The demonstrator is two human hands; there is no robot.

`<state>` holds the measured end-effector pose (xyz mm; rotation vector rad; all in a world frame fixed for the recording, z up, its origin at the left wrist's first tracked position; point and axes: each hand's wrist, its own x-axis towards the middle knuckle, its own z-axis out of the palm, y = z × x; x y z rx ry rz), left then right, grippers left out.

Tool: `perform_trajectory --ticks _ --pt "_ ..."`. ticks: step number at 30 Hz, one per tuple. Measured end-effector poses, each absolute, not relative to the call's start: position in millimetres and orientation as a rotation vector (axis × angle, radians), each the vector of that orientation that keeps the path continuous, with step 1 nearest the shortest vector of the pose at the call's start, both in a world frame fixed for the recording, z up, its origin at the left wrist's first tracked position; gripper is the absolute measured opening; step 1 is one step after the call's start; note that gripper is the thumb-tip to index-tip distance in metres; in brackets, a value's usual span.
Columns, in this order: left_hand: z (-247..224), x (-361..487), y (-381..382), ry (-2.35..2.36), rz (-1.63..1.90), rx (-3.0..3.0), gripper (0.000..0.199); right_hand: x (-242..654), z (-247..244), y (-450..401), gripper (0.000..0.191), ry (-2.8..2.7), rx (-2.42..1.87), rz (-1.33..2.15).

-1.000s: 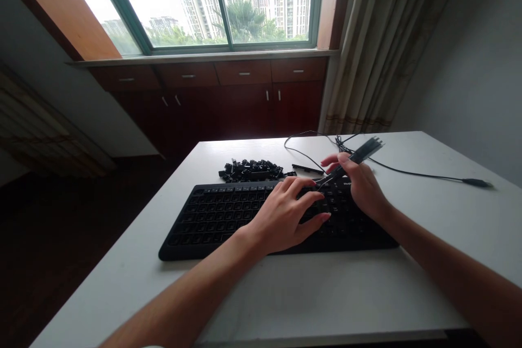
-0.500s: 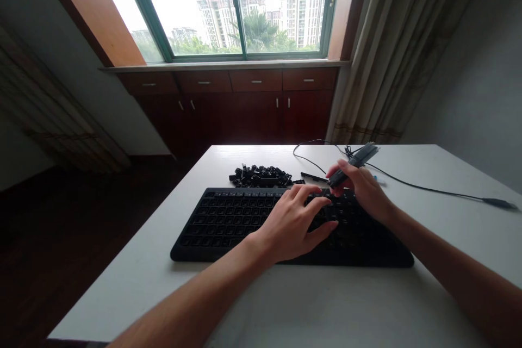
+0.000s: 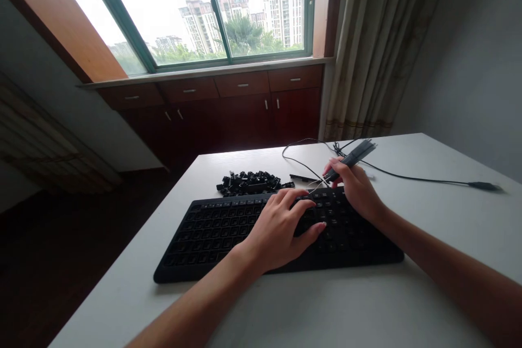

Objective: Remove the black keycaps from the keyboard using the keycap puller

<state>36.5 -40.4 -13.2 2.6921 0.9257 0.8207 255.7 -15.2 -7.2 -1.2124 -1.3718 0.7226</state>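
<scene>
A black keyboard [image 3: 228,228] lies on the white table, its left part showing bare sockets without keycaps. My left hand [image 3: 285,225] rests over the keyboard's middle with its fingers apart, holding nothing that I can see. My right hand [image 3: 356,185] grips a dark grey tool [image 3: 350,160] with bristles at its upper end and thin wires at its lower end. The wires reach down to the keyboard's top edge near my left fingertips. Behind the keyboard's left half sits a pile of black keycaps [image 3: 248,182].
A long black piece [image 3: 304,178] lies behind the keyboard. A black cable [image 3: 408,176] runs over the back of the white table [image 3: 122,283] to a plug [image 3: 483,186] at the right. Beyond are cabinets, a window and curtains.
The view has turned and tilted, so everything sits further left. My right hand has raised the tool's lower end slightly off the keys, and its thin wires now show.
</scene>
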Motion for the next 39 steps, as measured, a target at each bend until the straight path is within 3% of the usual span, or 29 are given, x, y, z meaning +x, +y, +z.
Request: perform_trajectory --ticks 13,39 --pt "-13 37 -38 0.899 0.845 2.730 0.021 251 -4 -22 0.034 -1.433 -1.193 0.628" --pt "-16 33 -43 0.888 0.763 2.631 0.014 252 -9 -27 0.033 -1.559 -1.161 0.670"
